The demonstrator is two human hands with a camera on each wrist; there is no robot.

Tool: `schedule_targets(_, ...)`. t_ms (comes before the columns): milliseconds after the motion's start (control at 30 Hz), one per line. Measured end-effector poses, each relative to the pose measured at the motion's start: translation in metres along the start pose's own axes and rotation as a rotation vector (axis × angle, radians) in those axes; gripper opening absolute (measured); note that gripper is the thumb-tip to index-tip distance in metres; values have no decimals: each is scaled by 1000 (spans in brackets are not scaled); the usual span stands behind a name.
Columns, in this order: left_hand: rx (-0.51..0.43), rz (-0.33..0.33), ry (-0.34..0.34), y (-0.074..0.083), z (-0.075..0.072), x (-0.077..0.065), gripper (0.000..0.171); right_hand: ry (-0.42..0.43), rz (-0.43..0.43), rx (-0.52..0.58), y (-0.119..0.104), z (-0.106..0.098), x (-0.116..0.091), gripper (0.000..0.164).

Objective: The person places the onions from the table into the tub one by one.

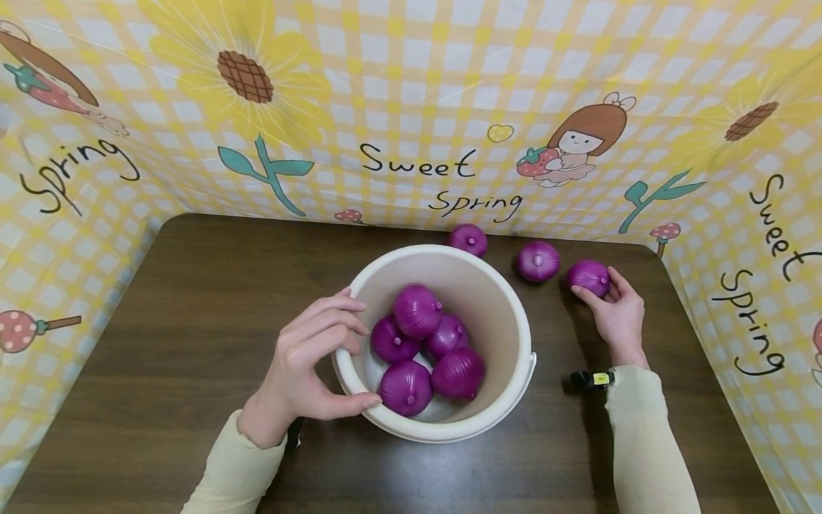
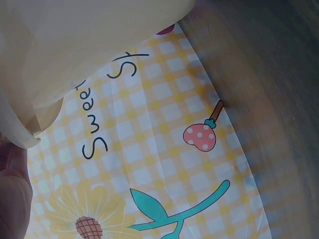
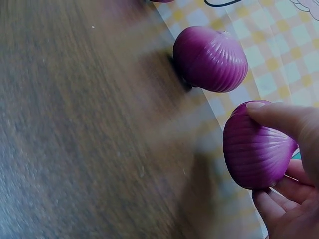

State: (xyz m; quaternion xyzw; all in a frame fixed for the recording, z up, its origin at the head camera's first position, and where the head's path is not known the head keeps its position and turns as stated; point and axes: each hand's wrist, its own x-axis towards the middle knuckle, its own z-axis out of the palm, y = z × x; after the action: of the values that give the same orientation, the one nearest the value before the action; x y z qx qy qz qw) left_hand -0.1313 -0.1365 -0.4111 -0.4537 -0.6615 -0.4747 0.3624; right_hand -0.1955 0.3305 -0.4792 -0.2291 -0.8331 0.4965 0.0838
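We see the right hand's (image 1: 621,314) grip pinching an onion (image 1: 588,277) at the bench's (image 1: 237,285) far right. Left hand (image 1: 311,357) holds the left rim of the bucket (image 1: 499,321), five onions (image 1: 417,312) inside; two more onions (image 1: 538,262) sit far, left of the pinched one.

A dark wood-grained table (image 1: 225,285) is bordered at the back, left and right by a yellow-and-white checked cloth (image 1: 411,71). On the cloth are printed sunflowers (image 1: 245,76), the words "Sweet Spring" (image 1: 420,164), a yellow heart (image 1: 500,133) and a brown-haired girl (image 1: 581,143) by whom a strawberry (image 1: 538,163) is hugged; a similar figure (image 1: 56,70) is perhaps cut off at the far left.
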Motion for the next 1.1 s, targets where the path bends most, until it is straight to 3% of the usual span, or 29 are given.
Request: schedule_targets(1100,-4,-2,-4,1,-1,2,49,0,-54,50,-19,-2,-12,86)
